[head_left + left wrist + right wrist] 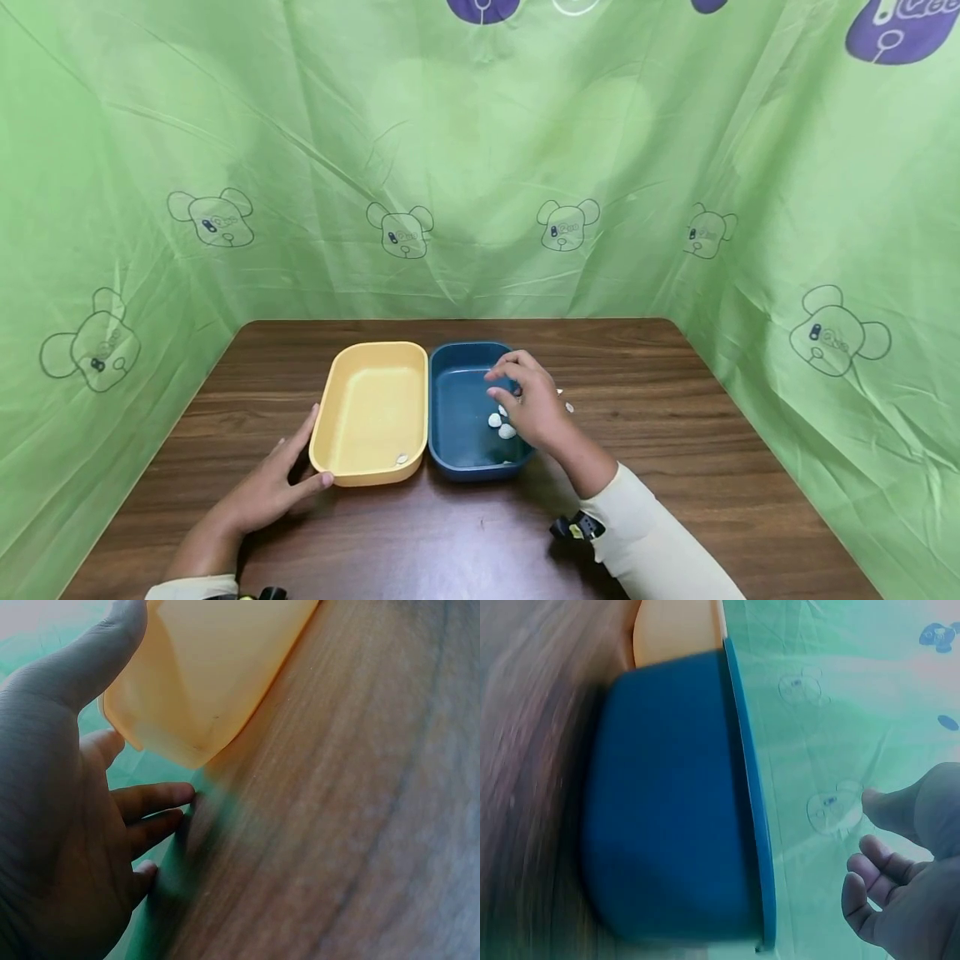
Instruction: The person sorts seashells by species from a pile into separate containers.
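Note:
My left hand rests at the near-left corner of a yellow tray, thumb at the near rim and fingers along the left side. Seen from the left wrist, those fingers are straight and spread. A small whitish piece lies inside this tray at its near end. Over the right side of a blue tray hovers my right hand, thumb and fingertips apart with nothing between them. Several small white rounded pieces lie in the blue tray below it, partly hidden by the hand.
Both trays stand side by side on a brown wood-grain table. Just right of the blue tray, small white pieces lie on the tabletop. A green curtain with bear outlines hangs around the back and sides.

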Demonstrator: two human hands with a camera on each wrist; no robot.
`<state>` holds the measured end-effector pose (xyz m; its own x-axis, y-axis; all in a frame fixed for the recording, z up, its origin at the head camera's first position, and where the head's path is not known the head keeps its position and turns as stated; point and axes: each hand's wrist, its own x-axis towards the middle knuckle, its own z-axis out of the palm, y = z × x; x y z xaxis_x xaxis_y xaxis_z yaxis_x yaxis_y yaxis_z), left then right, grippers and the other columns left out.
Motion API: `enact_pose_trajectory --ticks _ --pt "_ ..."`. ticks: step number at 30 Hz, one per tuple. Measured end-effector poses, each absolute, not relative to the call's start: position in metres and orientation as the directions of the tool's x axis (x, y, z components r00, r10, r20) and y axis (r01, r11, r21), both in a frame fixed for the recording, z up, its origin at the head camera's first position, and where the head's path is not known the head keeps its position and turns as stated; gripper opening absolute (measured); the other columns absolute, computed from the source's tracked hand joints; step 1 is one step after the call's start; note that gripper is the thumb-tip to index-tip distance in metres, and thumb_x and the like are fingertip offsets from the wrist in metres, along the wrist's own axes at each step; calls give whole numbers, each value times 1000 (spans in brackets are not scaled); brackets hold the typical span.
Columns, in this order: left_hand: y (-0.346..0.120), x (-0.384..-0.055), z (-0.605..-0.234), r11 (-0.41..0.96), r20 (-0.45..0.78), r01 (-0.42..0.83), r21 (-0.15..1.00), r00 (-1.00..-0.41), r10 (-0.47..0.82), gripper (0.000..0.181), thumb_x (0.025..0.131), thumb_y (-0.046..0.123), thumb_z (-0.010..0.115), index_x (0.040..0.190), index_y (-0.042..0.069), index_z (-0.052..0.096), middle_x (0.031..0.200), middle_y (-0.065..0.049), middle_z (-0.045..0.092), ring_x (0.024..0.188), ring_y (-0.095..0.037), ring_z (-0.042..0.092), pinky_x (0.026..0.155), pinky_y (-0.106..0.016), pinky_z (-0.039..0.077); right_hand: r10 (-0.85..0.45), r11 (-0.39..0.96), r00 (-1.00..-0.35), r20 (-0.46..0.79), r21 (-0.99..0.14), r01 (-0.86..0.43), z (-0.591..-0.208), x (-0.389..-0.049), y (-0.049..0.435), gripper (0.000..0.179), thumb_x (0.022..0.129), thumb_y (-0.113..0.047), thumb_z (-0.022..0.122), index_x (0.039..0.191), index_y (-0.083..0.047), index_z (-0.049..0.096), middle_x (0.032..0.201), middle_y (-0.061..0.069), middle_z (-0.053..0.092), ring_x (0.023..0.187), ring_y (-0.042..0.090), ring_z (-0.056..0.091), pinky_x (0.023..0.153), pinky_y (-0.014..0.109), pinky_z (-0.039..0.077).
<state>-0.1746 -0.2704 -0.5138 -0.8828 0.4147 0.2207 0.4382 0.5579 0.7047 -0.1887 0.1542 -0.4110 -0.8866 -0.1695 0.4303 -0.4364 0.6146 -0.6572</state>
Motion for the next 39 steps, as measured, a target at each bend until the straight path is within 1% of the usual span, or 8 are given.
enact_pose_trajectory --ticks 3,5,10,15,22,29,36,39 --pt "-270 -175 -513 559 214 434 706 -884 416 109 98 28 81 178 27 6 178 -29 25 155 -63 28 132 -78 5 -133 617 -888 441 -664 -423 -412 -189 166 13 96 -1 81 108 -6 82 121 10 68 90 24 63 72 24 52" --pt "-270 -175 -513 559 212 432 707 -885 415 110 97 28 81 178 27 7 178 -29 26 154 -64 28 131 -79 5 -111 603 -889 444 -681 -416 -413 -189 173 13 95 2 81 107 -4 81 120 13 68 87 25 63 72 24 55" --pt "-271 -176 -513 559 213 434 707 -884 416 111 97 27 82 178 28 6 177 -30 26 154 -66 29 127 -85 8 -57 592 -890 452 -703 -394 -419 -191 191 15 92 6 82 105 -1 82 117 16 69 105 31 68 76 26 62" --pt "-272 -175 -513 565 213 430 704 -887 410 111 97 27 82 178 26 7 176 -31 28 152 -68 29 126 -86 9 -13 598 -910 414 -726 -339 -427 -194 208 13 93 4 81 106 -1 81 118 17 70 106 34 67 73 22 53" --pt "-272 -176 -513 554 223 439 708 -883 414 110 97 27 82 178 27 8 178 -29 26 154 -66 28 125 -87 9 54 550 -948 312 -802 -233 -444 -197 234 13 99 1 77 112 2 79 118 18 71 111 32 68 86 27 57" --pt "-271 -176 -514 549 219 434 714 -884 414 111 96 26 82 178 29 8 177 -30 28 155 -63 28 124 -88 10 92 524 -957 276 -830 -189 -456 -200 256 13 99 2 77 112 5 79 113 22 70 101 25 67 79 16 56" --pt "-272 -177 -512 546 218 440 713 -879 423 111 96 26 82 178 27 7 177 -31 26 153 -68 28 124 -88 8 149 549 -958 247 -826 -128 -469 -201 273 18 99 0 77 115 8 77 114 23 73 103 28 67 91 28 53" --pt "-270 -176 -515 543 220 435 718 -882 417 110 97 26 81 178 27 7 178 -29 25 154 -64 27 127 -85 5 168 536 -959 228 -837 -105 -478 -205 279 19 100 -1 76 117 9 76 115 24 72 101 21 65 89 20 52"
